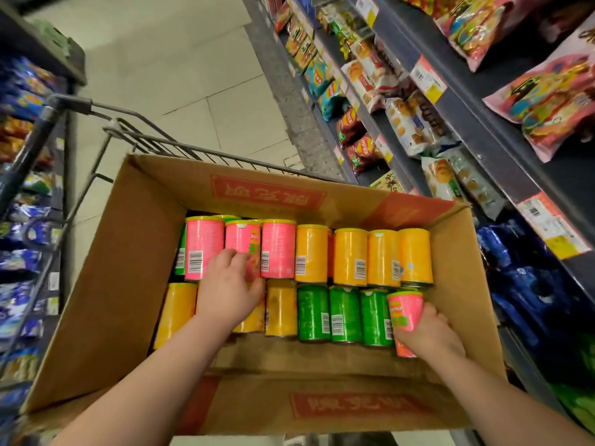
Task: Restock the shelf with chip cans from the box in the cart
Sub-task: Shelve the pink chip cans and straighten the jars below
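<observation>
left grip (230, 284) holds back-row pink can (241, 239) | right grip (431, 329) holds corner can (404, 312) beside box (450, 284) wall

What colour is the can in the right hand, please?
The can in the right hand is pink; head view.

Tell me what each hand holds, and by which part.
Right hand grips a pink can by its lower half. Left hand grips a second pink can at its bottom end.
</observation>
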A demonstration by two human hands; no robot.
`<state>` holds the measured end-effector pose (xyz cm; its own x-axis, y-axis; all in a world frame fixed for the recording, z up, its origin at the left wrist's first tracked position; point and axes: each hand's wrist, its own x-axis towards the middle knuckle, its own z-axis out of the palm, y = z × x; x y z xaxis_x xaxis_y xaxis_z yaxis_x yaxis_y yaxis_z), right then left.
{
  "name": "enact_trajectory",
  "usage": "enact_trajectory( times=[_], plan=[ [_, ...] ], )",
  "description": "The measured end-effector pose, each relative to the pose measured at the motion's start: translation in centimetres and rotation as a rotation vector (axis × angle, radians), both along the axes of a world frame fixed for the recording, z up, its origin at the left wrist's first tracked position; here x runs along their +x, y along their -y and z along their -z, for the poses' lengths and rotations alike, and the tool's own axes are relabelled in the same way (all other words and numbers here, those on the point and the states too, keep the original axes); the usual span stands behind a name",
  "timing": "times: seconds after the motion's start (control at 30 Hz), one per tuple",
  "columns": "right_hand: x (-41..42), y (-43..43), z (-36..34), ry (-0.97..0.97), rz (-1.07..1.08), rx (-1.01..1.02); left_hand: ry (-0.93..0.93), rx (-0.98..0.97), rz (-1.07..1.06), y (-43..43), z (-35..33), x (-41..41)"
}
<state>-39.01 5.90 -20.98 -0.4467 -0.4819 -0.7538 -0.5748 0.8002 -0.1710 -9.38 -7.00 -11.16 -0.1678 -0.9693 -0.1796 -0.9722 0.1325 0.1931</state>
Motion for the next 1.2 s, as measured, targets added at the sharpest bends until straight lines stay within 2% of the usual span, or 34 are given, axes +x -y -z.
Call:
enact_trajectory(
  times=[0.13,0.2,0.43,0.5,0.6,0.77,1.0,1.2],
  plan=[
    [0.6,-0.7,-0.6,0.055,-0.015,-0.012,0.054,-0.060,-0.107,0.9,-0.5,1.1],
    [1.0,-1.2,-0.8,0.080,-0.026,-0.023,0.045,-0.014,-0.238,1.6,-0.7,1.5],
    [2.5,-1.4,-1.7,0.138,-0.089,-0.073,-0.227,0.098,-0.640,4.5,-0.1,2.9],
    [2.8,-1.3,-1.9,0.143,-0.091,-0.087,-0.235,0.122,-0.716,5.1,0.5,3.3],
    [2.9,-1.4,-2.1,0.150,-0.088,-0.104,-0.172,0.134,-0.707,5.6,1.1,3.7],
    [3.5,-1.4,-2.8,0.151,-0.086,-0.127,-0.220,0.126,-0.689,4.9,0.6,3.8],
    [5.7,-1.0,-5.1,0.177,-0.063,-0.203,-0.414,0.128,-0.655,2.3,-2.0,3.4],
    [7.7,-1.7,-7.6,0.179,-0.035,-0.315,-0.630,0.238,-0.565,-2.1,-4.5,1.8]
  ],
)
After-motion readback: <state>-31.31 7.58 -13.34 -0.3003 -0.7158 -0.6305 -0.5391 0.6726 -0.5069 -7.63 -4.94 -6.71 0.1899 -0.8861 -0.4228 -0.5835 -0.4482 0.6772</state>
